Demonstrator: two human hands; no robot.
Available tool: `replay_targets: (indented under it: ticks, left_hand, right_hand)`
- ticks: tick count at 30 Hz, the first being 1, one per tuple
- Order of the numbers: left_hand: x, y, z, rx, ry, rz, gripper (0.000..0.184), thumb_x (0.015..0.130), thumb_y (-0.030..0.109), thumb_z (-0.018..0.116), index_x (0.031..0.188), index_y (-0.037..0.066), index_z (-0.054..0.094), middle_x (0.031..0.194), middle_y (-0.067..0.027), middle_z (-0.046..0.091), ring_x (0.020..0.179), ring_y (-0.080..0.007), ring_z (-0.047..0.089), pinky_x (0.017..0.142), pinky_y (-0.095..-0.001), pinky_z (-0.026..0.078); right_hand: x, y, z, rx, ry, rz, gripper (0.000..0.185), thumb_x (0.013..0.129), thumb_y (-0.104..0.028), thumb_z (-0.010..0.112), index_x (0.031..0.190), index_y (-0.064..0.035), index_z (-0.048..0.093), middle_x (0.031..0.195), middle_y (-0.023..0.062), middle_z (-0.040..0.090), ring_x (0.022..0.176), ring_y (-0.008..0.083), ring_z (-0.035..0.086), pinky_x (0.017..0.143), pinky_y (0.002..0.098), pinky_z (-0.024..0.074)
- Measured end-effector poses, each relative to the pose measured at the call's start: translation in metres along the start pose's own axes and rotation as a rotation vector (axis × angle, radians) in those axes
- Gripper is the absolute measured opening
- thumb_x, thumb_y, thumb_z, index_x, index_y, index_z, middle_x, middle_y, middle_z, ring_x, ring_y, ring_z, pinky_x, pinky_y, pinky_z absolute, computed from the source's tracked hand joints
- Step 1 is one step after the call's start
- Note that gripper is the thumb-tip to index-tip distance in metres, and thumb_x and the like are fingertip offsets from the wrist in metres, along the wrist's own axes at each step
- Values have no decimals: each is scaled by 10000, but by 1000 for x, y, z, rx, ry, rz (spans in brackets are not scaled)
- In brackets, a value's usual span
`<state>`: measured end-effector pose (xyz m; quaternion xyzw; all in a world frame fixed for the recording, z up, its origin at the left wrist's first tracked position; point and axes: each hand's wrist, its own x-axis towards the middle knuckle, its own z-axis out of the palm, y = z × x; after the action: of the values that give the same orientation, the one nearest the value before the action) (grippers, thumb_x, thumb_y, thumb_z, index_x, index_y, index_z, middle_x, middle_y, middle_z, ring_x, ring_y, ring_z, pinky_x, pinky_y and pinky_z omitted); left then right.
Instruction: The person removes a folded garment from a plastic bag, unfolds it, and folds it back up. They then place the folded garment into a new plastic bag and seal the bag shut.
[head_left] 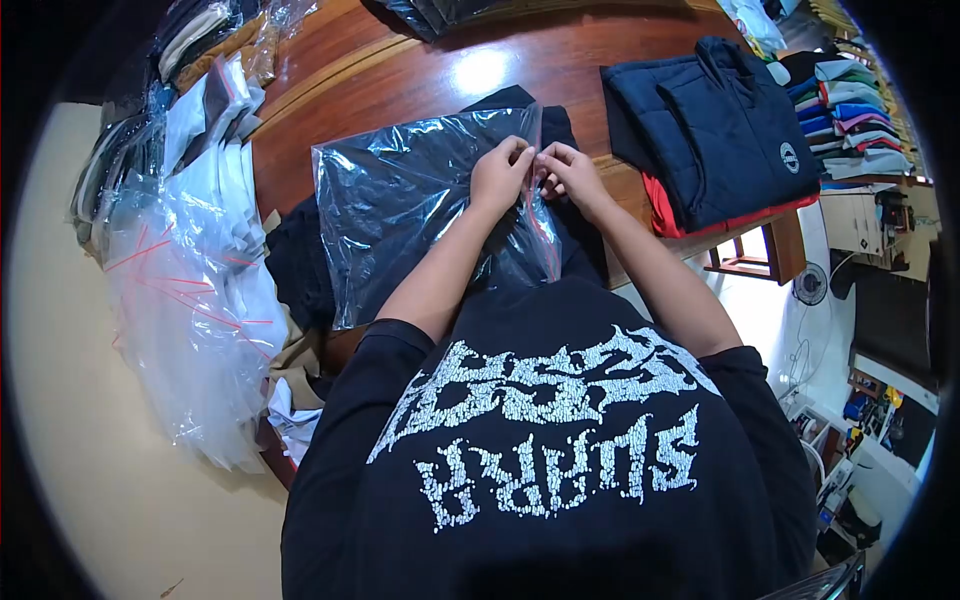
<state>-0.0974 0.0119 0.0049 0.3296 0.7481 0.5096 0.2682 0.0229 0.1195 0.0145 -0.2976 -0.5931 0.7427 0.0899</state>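
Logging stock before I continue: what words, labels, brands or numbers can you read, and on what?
"SUARA", upside down: white cracked lettering on the person's black cloth T-shirt.
Second line there: too stylised to read surely.
Round white logo on the folded dark navy fabric jacket: lettering too small.

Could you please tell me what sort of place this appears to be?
Probably a clothing packing room or shop: a folded dark jacket lies on a wooden table, clear plastic bags are heaped at the left, and coloured folded cloth is stacked at the right.
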Motion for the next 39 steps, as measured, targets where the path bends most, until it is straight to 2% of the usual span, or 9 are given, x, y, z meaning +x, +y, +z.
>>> replay_targets:
  ticks: [4,6,7,9,20,27,32,34,39]
  left_hand:
    - [0,-1,1,64,22,13,237,917,295,569,931,69,638,760,-136,657,709,-298,648,656,-383,488]
    - [1,-4,0,47,24,56,196,933,240,597,951,50,640,689,-53,629,521,-124,571,503,-274,446]
    - [2,-5,0,45,25,55,196,933,240,597,951,50,640,689,-53,629,521,-124,571,503,-274,446]
    - [2,-6,-1,-24,-25,-27,234,915,282,583,929,55,638,752,-134,654,688,-275,642,645,-369,486]
    - [0,-5,-1,-60,-23,-25,213,917,247,596,920,38,634,746,-129,651,662,-235,630,630,-340,478]
    - [-2,-1,-1,-39,-19,-8,198,917,234,601,917,38,628,737,-128,643,647,-242,630,633,-350,482]
    - [-1,21,-7,-277,-48,-174,154,895,169,645,975,42,607,728,-63,649,574,-150,631,463,-277,462]
    - [0,38,-10,-185,157,-35,174,877,156,668,984,39,597,744,-76,650,574,-162,638,475,-282,472]
    - [15,68,-17,101,221,31,309,817,266,725,982,34,604,821,-91,657,768,-253,656,687,-360,499]
  right_hand:
    - [4,-1,1,21,-12,37,169,985,-243,528,931,-87,564,719,19,604,523,109,598,475,220,485]
    - [4,3,-1,42,-11,22,172,985,-247,530,941,-85,569,730,21,611,530,104,601,479,214,486]
    - [3,5,-1,64,-9,9,176,984,-251,533,951,-82,574,741,24,618,537,99,604,483,208,488]
    - [3,8,-2,69,-2,0,175,985,-247,532,950,-80,573,740,23,618,541,99,606,487,209,489]
    - [4,13,-5,91,-3,-40,171,988,-230,530,924,-74,560,723,18,619,549,101,611,499,224,493]
    - [6,-16,8,-123,112,22,205,964,-249,562,924,-49,567,669,45,612,462,130,597,398,231,458]
    - [16,-21,10,-314,201,-122,189,953,-228,573,924,-41,571,670,37,611,495,114,594,399,244,451]
    - [17,-16,6,-183,164,-104,176,956,-220,566,915,-49,568,680,29,609,500,109,589,396,240,442]
    - [17,-4,2,58,81,-124,152,967,-209,549,901,-72,560,687,5,582,494,88,561,409,213,416]
